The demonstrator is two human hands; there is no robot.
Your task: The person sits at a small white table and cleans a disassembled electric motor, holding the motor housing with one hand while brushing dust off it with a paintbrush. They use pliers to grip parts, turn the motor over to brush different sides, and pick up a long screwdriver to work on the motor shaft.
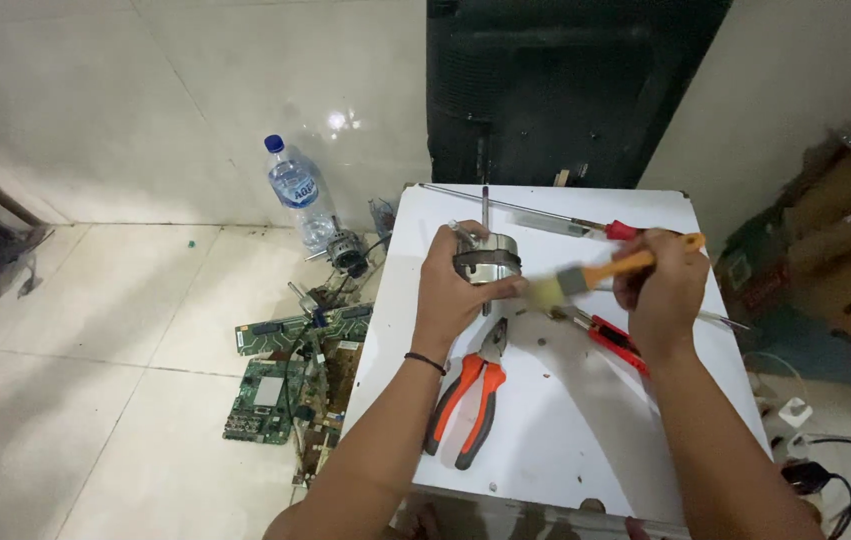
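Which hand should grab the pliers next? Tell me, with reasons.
Left, probably: the left hand holding the motor sits just above the orange-handled pliers; the right hand grips the paintbrush, farther away.

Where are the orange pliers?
In the head view, the pliers lie on the white table, beside the left forearm, just below the left hand that holds the motor.

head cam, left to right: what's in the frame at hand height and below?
Circuit boards on the floor → water bottle → left hand holding a small motor → pliers → paintbrush → right hand → cardboard boxes.
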